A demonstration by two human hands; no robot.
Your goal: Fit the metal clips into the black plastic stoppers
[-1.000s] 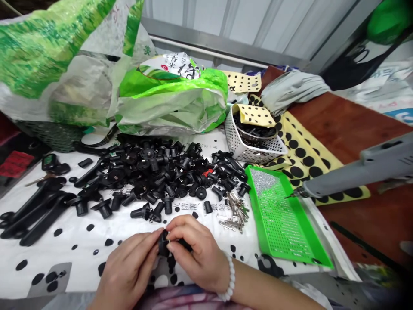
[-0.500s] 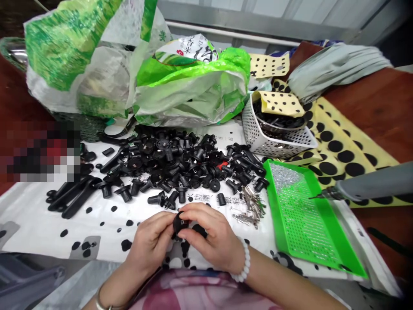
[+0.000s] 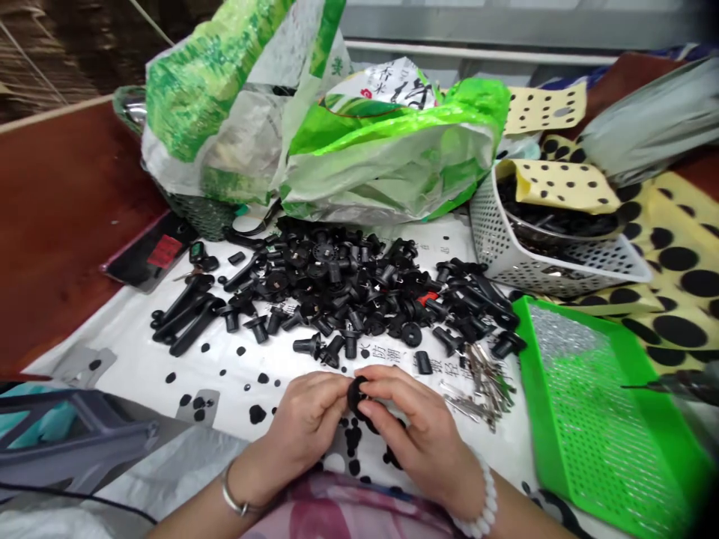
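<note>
My left hand (image 3: 306, 419) and my right hand (image 3: 419, 427) meet near the front edge of the table, both pinching one small round black plastic part (image 3: 357, 393) between thumbs and fingertips. A bangle is on my left wrist, a white bead bracelet on my right. Just beyond my hands lies a big heap of black plastic parts (image 3: 348, 284) on a white sheet (image 3: 140, 337) dotted with black pads. A small bunch of metal pins (image 3: 483, 382) lies right of my right hand.
Green-and-white plastic bags (image 3: 359, 142) stand behind the heap. A white mesh basket (image 3: 539, 258) of black parts sits at the right, a green perforated tray (image 3: 595, 404) in front of it. Yellow sheets with black dots (image 3: 674, 299) cover the far right. Long black handles (image 3: 185, 314) lie left.
The view has swung left, so everything has shifted right in the picture. My hands still hold the black part together. The grey tool at the right has nearly left the picture.
</note>
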